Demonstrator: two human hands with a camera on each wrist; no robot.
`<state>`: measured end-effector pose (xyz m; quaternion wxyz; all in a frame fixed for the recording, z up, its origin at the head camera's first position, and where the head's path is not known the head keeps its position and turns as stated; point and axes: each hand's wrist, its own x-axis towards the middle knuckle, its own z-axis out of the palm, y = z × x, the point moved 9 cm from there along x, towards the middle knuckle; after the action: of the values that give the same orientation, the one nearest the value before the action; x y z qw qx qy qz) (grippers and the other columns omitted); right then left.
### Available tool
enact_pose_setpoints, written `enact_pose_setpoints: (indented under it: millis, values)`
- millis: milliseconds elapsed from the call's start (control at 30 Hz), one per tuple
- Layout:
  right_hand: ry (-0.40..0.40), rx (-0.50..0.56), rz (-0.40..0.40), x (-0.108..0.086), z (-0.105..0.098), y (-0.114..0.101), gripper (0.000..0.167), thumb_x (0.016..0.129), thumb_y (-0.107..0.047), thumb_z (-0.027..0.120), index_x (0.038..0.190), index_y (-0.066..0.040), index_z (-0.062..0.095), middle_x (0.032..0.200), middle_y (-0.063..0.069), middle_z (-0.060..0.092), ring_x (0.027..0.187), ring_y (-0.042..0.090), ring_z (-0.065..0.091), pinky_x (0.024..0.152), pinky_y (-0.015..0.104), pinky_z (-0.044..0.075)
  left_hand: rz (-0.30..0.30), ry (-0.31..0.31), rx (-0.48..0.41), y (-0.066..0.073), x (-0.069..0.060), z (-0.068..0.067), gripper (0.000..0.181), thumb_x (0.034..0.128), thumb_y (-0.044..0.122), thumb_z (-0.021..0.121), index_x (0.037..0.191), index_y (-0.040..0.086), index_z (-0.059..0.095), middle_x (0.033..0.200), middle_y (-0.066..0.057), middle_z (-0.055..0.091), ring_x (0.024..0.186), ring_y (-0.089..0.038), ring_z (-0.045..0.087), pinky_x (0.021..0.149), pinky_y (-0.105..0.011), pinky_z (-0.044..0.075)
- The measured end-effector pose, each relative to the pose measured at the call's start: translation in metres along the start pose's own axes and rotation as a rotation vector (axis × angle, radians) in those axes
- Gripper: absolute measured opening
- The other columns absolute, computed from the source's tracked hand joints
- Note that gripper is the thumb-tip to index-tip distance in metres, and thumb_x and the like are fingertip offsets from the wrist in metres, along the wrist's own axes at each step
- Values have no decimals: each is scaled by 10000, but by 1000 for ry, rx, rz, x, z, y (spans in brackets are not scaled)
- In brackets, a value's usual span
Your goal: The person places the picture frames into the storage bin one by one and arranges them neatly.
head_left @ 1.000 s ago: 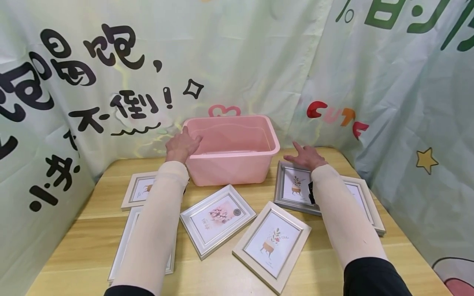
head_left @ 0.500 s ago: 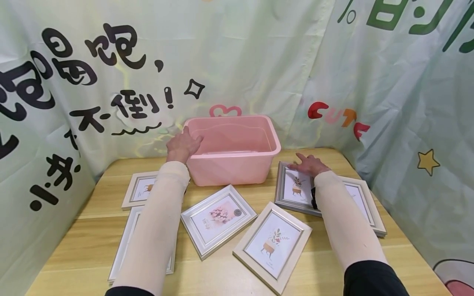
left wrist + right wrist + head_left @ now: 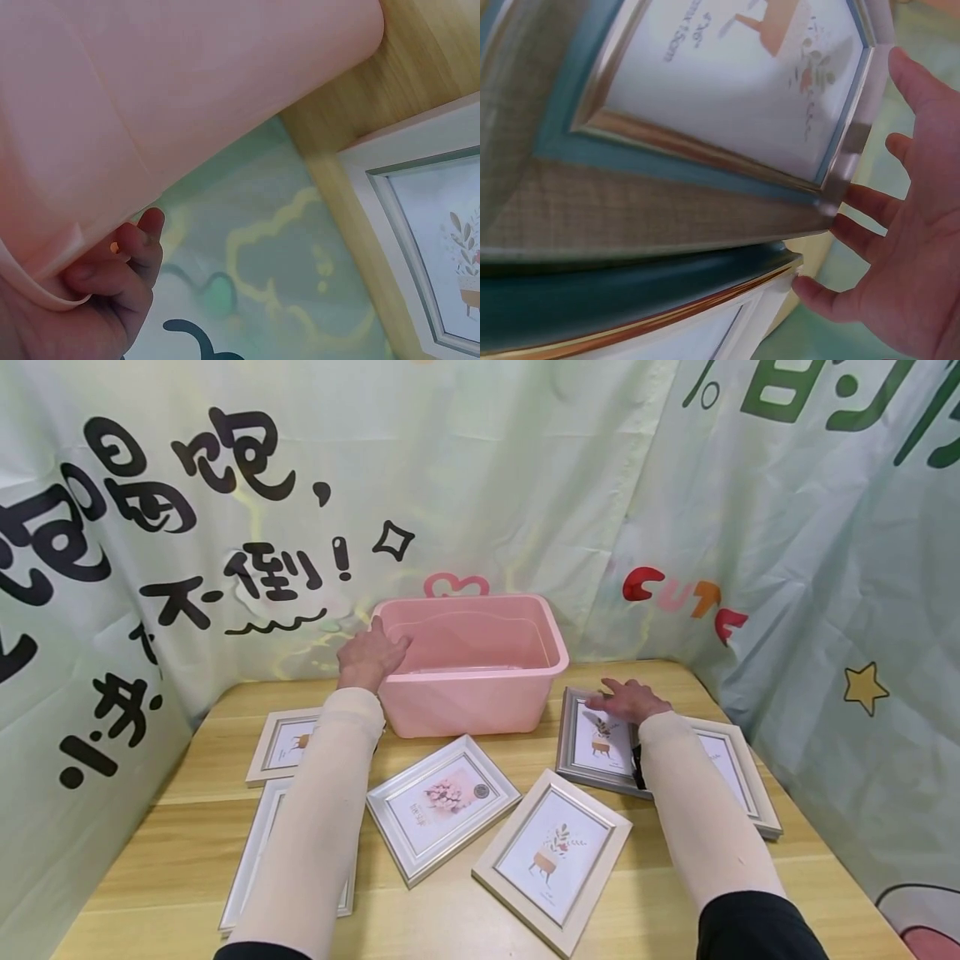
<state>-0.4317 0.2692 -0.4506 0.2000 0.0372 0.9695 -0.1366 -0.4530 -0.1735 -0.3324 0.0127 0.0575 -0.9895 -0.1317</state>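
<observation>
A pink plastic bin (image 3: 465, 706) stands at the back of the table. My left hand (image 3: 371, 657) grips its left rim; in the left wrist view the fingers (image 3: 112, 281) curl beneath the lip. To the right lies a dark grey picture frame (image 3: 600, 780) with a plant print. My right hand (image 3: 632, 702) is over its far edge, fingers spread. In the right wrist view, fingertips sit at the border of the grey frame (image 3: 660, 202), and contact is hard to tell. My right forearm hides part of that frame.
A silver frame (image 3: 386, 839) with a flower print and a cream frame (image 3: 491, 870) lie in front of the bin. Another cream frame (image 3: 761, 793) adjoins the grey one. Two more, a cream frame (image 3: 262, 760) and a white frame (image 3: 243, 877), lie partly under my left arm.
My right hand has lowered and shifted slightly toward me and to the right, onto the far edge of the grey picture frame. My left hand stays on the bin.
</observation>
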Motion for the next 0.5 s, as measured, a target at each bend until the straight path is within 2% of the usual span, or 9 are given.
enact_pose_setpoints:
  millis: [100,333,500]
  values:
    - [8,-23,4,1,1,2,839,913,-646,419,1546,-149,182,1537,325,139,1377,557,191,1035,770,172,-2,2,6,-1,0,0,849,936,647,280,1535,61,142,1288,-303,548,1117,-460,588,873,-560,492]
    - [39,-90,-35,0,2,4,792,912,-617,463,1509,-127,292,1462,317,316,1299,522,341,1007,749,242,-1,3,3,0,-1,-1,840,941,636,285,1532,55,148,1294,-300,546,1127,-457,582,890,-561,485]
    - [68,-87,-81,3,4,5,738,921,-549,496,1492,-114,325,1417,316,350,1264,524,363,998,726,272,-1,-2,-1,1,-3,-1,841,942,637,286,1529,50,151,1296,-297,543,1135,-454,578,899,-563,482]
